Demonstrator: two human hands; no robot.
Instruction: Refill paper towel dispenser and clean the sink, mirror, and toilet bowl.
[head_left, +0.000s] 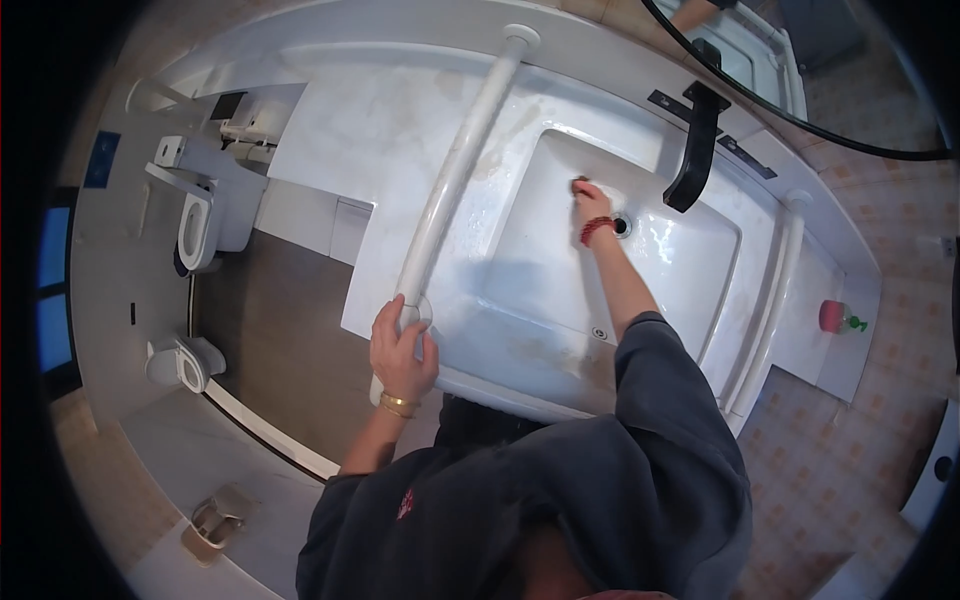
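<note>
My right hand (592, 199) reaches down into the white sink basin (540, 255), just left of the drain hole (622, 225). Its fingers are closed on a small reddish-brown thing (579, 182), mostly covered by the fingertips, that touches the basin's surface; I cannot tell what it is. Near the front end of the white grab bar (457, 161), at the left of the sink, rests my left hand (403, 352), its fingers spread over the bar. A black faucet (699, 146) stands behind the basin. Wet patches and brownish stains mark the white countertop (375, 120).
Another white grab bar (772, 315) runs along the sink's right side. Beyond it lies a pump bottle with pink liquid (832, 316). A mirror (847, 75) with a black rim hangs above the faucet. Two toilets, one larger (196, 225) and one smaller (191, 364), stand at the left.
</note>
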